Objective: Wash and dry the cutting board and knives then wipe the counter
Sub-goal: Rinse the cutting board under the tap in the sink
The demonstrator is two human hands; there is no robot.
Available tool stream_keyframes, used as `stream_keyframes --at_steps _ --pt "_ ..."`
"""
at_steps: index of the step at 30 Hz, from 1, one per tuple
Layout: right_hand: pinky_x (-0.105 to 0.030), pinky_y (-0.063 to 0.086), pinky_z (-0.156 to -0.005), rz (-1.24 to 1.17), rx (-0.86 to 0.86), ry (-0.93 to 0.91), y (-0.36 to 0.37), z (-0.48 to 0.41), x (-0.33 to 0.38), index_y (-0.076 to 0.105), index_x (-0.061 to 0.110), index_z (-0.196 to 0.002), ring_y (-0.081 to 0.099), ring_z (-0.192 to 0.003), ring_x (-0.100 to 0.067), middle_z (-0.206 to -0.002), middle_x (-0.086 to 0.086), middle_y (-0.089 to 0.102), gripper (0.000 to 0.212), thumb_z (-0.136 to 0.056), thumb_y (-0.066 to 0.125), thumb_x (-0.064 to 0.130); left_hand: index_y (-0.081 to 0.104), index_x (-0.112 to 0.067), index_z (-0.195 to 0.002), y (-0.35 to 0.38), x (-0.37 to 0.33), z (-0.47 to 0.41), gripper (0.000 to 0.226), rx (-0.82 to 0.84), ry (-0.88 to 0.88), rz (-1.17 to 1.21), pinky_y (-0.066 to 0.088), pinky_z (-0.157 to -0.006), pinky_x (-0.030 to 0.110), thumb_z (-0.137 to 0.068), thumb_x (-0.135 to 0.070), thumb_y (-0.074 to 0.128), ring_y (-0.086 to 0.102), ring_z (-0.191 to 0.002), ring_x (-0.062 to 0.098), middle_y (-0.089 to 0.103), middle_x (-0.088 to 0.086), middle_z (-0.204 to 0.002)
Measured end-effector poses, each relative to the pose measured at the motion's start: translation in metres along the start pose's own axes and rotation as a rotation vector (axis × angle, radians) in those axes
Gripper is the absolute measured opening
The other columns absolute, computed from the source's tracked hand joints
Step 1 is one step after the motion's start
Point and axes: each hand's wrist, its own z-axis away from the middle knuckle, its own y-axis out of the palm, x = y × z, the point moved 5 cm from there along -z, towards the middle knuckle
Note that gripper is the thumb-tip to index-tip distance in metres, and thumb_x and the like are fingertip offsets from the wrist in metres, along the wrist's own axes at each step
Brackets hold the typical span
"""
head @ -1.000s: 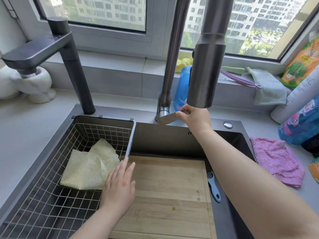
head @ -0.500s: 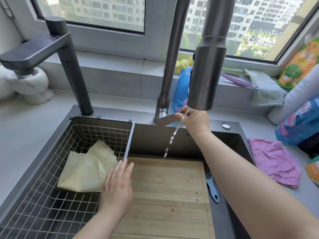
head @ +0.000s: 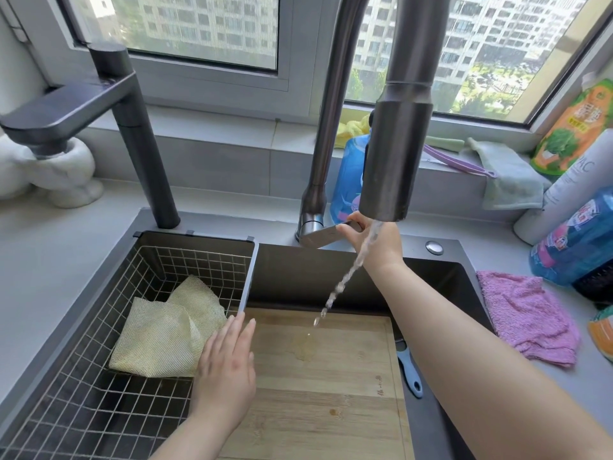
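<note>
So this is the very start of the wash step, I'd say. The board [head: 325,386] lies flat across the sink [head: 298,277], right of the wire basket [head: 99,410], and it looks almost all dry, with only a small wet patch near its far edge where a thin stream of water [head: 348,273] lands. A blue handle [head: 409,373] pokes up in the gap along the board's right side. Could be one of the knives, but the blade is hidden so I can't tell.

The right hand [head: 374,240] is out at the far side of the sink on the tap lever [head: 318,235], fingers curled round its end and clamped on it. The left hand [head: 225,370] is flat, fingers straight and close together, holding nothing. It seems to rest on the board's near-left edge, right beside the basket rim, probably steadying it.

Next move as I see it: push the lever further for a proper flow, because that trickle won't rinse much. Then something to scrub with is needed, and the yellow mesh cloth [head: 162,336] in the basket sits just beside the left hand, so that's the obvious grab. The pink cloth [head: 527,320] on the desk [head: 66,260] to the right looks handy for drying or wiping later. Knives, drying and the desk wipe are all not yet done.
</note>
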Motion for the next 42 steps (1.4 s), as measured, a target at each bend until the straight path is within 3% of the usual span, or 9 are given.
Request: stream_keyframes --at_steps 2,6,11,19,26,31,35,39,42 --pt "-0.024 0.044 -0.076 0.010 0.009 0.002 0.001 -0.001 0.000 0.065 0.007 -0.101 0.050 -0.082 -0.015 -0.084 0.002 0.055 0.027 -0.088 0.061 0.030 0.049 -0.010 -0.115 0.000 0.001 -0.001 0.043 0.003 -0.005 0.011 0.001 -0.110 0.018 -0.076 -0.016 0.033 0.040 -0.110 0.018 0.067 0.013 -0.112" --pt "-0.038 0.053 -0.088 -0.024 -0.021 0.001 -0.002 0.002 0.003 0.067 0.006 -0.102 0.062 -0.095 -0.026 -0.101 -0.010 0.068 0.026 -0.086 0.063 0.026 0.062 -0.006 -0.109 0.002 0.000 0.000 0.045 0.026 -0.008 -0.002 0.020 -0.102 0.027 -0.076 -0.017 0.033 0.040 -0.111 0.018 0.067 0.013 -0.112" --pt "-0.041 0.053 -0.089 0.005 -0.022 -0.009 -0.004 0.004 0.006 0.064 0.007 -0.105 0.062 -0.098 -0.027 -0.106 -0.010 0.068 0.027 -0.087 0.062 0.027 0.062 -0.006 -0.109 0.002 0.001 0.000 0.045 0.007 -0.017 -0.009 0.010 -0.108 0.023 -0.076 -0.017 0.033 0.040 -0.111 0.018 0.067 0.014 -0.112" --pt "-0.026 0.045 -0.078 0.037 0.038 -0.006 -0.011 0.016 -0.001 0.056 0.010 -0.119 0.056 -0.091 -0.015 -0.104 0.000 0.061 0.035 -0.090 0.057 0.029 0.068 -0.006 -0.103 -0.001 -0.003 -0.002 0.044 0.049 0.001 -0.096 0.046 -0.084 0.037 -0.074 -0.018 0.037 0.068 -0.096 0.026 0.068 0.012 -0.109" --pt "-0.031 0.043 -0.087 -0.155 0.027 0.448 -0.008 0.081 -0.128 0.055 0.006 -0.120 0.056 -0.105 -0.022 -0.114 -0.010 0.061 0.032 -0.092 0.054 0.022 0.067 0.002 -0.104 0.000 -0.003 -0.002 0.043 0.150 -0.017 -0.082 0.037 -0.085 0.042 -0.064 -0.007 0.055 0.065 -0.098 0.037 0.066 0.021 -0.110" --pt "-0.032 0.042 -0.090 -0.075 0.233 0.788 0.019 0.138 -0.207 0.051 0.001 -0.125 0.052 -0.114 -0.029 -0.128 -0.015 0.055 0.038 -0.092 0.052 0.019 0.064 0.003 -0.110 0.001 -0.001 -0.001 0.043 0.212 -0.060 -0.036 0.034 -0.089 0.043 -0.070 -0.008 0.051 0.061 -0.105 0.039 0.062 0.023 -0.118" --pt "-0.027 0.038 -0.066 -0.024 0.405 0.939 0.031 0.168 -0.238 0.051 -0.002 -0.122 0.046 -0.068 -0.016 -0.091 -0.011 0.057 0.036 -0.092 0.050 0.017 0.057 0.001 -0.122 0.001 0.000 0.000 0.049 0.274 -0.129 0.028 0.026 -0.100 0.041 -0.078 -0.014 0.040 0.050 -0.122 0.036 0.052 0.020 -0.132" --pt "-0.021 0.035 -0.055 -0.015 0.514 1.002 0.039 0.178 -0.247 0.048 0.007 -0.117 0.035 -0.059 -0.010 -0.073 0.001 0.040 0.028 -0.092 0.049 0.021 0.054 0.000 -0.125 0.002 0.000 0.001 0.051 0.308 -0.160 0.047 0.022 -0.103 0.039 -0.080 -0.017 0.036 0.045 -0.126 0.035 0.048 0.018 -0.136" --pt "-0.030 0.048 -0.078 -0.069 0.581 1.015 0.047 0.179 -0.242 0.044 0.006 -0.124 0.049 -0.083 -0.018 -0.097 -0.006 0.049 0.035 -0.094 0.047 0.023 0.056 0.002 -0.122 0.002 -0.001 -0.001 0.048 0.306 -0.160 0.051 0.026 -0.100 0.041 -0.079 -0.014 0.040 0.049 -0.122 0.037 0.051 0.019 -0.133"
